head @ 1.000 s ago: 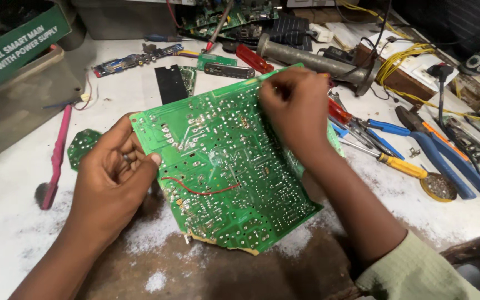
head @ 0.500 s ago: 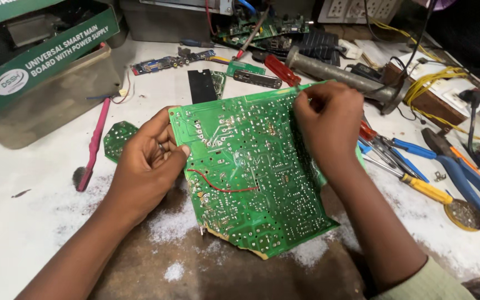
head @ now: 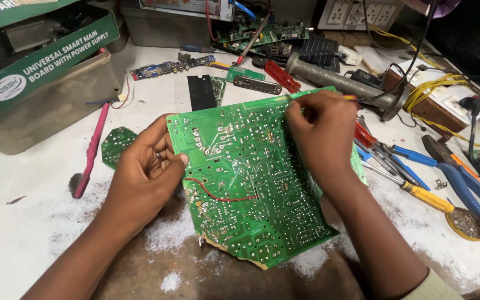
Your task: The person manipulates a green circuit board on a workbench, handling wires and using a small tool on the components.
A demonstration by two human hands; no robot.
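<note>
A large green circuit board (head: 251, 178) lies solder side up in the middle of the white bench, a red wire looped across it and its near edge chipped. My left hand (head: 145, 172) grips its left edge, thumb on top. My right hand (head: 320, 130) rests over its far right part, fingers pinched on a thin tool whose tip touches the board near the far edge; the tool itself is mostly hidden.
A pink brush (head: 90, 147) and a small round green board (head: 116, 145) lie left. Blue-handled pliers (head: 462, 178), screwdrivers (head: 426, 194) and a solder tin (head: 465, 222) sit right. Boxes (head: 40, 66), small boards (head: 168, 68) and a metal pipe (head: 334, 83) crowd the far side.
The view has shifted, so the board and both hands sit lower and more central. My hands keep the same hold on the board.
</note>
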